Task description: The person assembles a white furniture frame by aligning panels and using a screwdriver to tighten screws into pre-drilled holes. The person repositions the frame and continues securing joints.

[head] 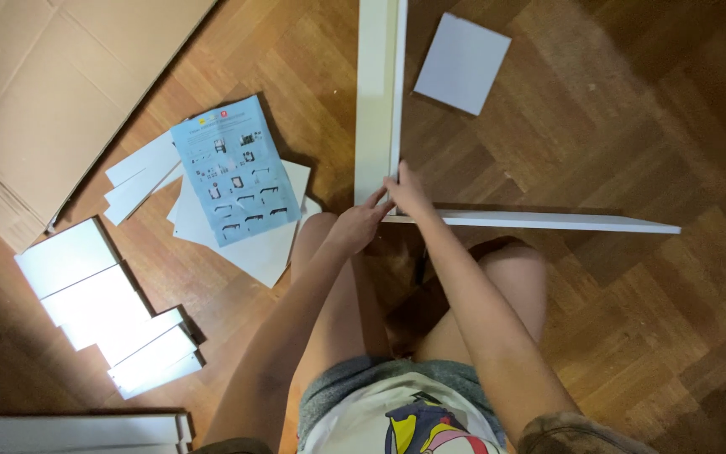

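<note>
A long white board [377, 92] lies on the wooden floor and runs away from me. A second white panel [548, 221] stands on edge and runs to the right from its near end, forming a corner. My left hand [356, 224] rests at that corner, fingers on the near end of the long board. My right hand [407, 190] presses on the joint where the two boards meet. I cannot tell whether a small fitting is between the fingers. My bare knees are just below the corner.
A blue instruction sheet [235, 168] lies on white panels [245, 240] to the left. More white panels [102, 303] are stacked at lower left, flattened cardboard [52, 76] at upper left, a small white square panel [462, 63] at top right.
</note>
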